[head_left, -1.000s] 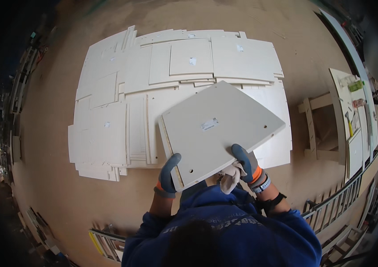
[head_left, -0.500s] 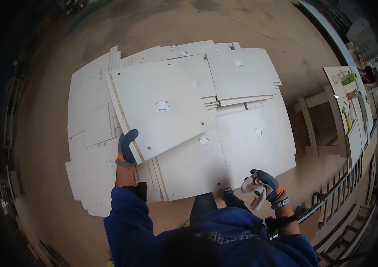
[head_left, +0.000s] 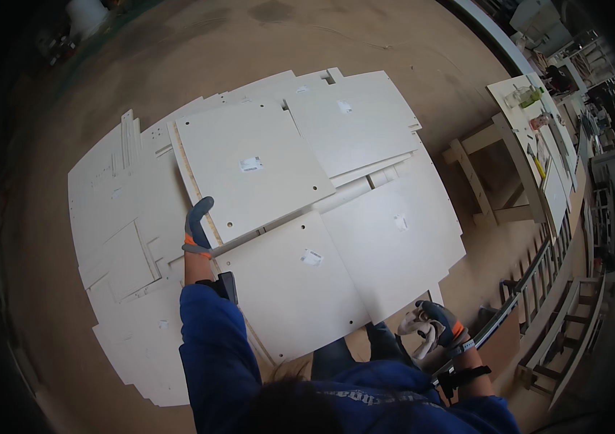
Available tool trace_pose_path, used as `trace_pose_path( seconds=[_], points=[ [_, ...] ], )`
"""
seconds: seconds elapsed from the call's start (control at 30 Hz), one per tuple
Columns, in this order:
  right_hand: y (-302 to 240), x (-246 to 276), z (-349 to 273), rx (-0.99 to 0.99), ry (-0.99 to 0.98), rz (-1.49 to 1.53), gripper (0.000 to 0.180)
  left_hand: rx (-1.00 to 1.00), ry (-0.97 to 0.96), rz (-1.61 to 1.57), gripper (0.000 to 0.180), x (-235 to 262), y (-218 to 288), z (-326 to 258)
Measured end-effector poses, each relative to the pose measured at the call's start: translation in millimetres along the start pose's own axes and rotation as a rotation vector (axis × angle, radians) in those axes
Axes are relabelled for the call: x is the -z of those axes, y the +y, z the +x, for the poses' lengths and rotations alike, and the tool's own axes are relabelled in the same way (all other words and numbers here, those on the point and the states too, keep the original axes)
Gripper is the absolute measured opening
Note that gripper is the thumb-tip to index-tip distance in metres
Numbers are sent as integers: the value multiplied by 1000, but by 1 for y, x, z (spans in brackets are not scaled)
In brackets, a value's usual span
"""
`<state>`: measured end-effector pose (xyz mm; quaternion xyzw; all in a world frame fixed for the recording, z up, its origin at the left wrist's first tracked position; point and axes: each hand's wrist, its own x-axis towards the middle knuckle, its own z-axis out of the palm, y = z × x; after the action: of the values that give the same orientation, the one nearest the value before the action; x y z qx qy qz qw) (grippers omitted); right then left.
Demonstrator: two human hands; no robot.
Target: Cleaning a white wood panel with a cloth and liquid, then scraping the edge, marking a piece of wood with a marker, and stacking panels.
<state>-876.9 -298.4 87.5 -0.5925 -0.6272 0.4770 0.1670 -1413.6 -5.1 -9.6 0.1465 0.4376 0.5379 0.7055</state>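
Observation:
My left hand (head_left: 198, 226), in a dark glove with an orange cuff, is closed at the near left corner of a white panel (head_left: 271, 145). That panel has round holes by its corners, a printed label, and a bare chipboard edge on the left. It rests on other boards at the middle of the stack. Another white panel (head_left: 285, 289) with holes and a label lies nearer to me. My gloved right hand (head_left: 440, 318) is at the lower right, beyond the stack's near edge, closed around a crumpled pale cloth (head_left: 420, 330).
More white boards (head_left: 126, 224) spread to the left, and labelled ones (head_left: 354, 116) lie at the right. A wooden-legged bench (head_left: 531, 145) with tools and a green bottle stands further right. A slatted rack (head_left: 539, 271) is near my right arm.
The holed panel has slid away from me across the stack, uncovering more of the nearer panel. My left hand stays at its corner; the right still holds the cloth. The view has turned.

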Motion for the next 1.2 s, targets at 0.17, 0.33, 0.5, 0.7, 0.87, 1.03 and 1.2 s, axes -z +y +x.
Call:
trace_pose_path(
  seconds=[0.17,0.33,0.5,0.7,0.87,1.03,1.2],
  points=[
    [-3,-5,-20,-30,41,-22,68,32,-76,155,46,-7,-6,23],
    [46,-18,-32,-165,27,101,80,35,-156,148,50,-41,-10,41],
    [3,-6,21,-334,-61,239,62,53,-142,-31,53,-104,-58,61],
    [16,-15,28,-326,-49,274,52,174,-280,-125,46,-143,-132,109],
    [33,-10,10,-310,29,329,39,255,-306,-155,45,-183,-170,130],
    [103,-13,1,-430,38,632,39,379,-302,29,52,-211,-189,158],
    [81,25,32,-232,142,340,31,406,103,1592,87,-237,-176,189]
  ],
)
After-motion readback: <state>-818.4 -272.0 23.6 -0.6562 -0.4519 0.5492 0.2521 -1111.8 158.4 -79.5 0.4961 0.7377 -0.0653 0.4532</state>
